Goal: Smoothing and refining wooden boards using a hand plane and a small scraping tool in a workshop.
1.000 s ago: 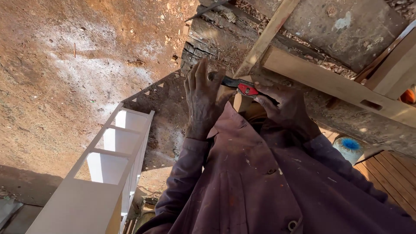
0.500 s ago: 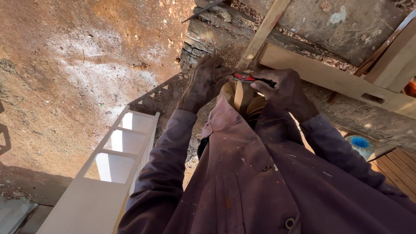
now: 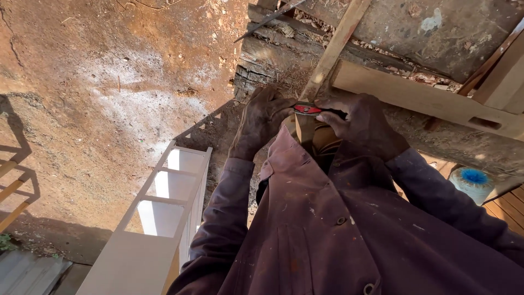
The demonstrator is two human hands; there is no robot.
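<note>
My left hand and my right hand meet in front of my chest, above my dark maroon work shirt. Between them is a small red and black tool, pinched by my right hand's fingers, with my left hand's fingers closed against its other end. The tool lies across the lower end of a long wooden slat that runs up and away from me. Most of the tool is hidden by my fingers.
A white ladder-like frame lies on the dirt ground at lower left. Wooden beams and rough old timber lie ahead. A white pot with a blue top stands at right beside wood decking.
My view has shifted a little and my hands have drawn closer together on the red tool. My left hand went from spread fingers to closed around the tool's end.
</note>
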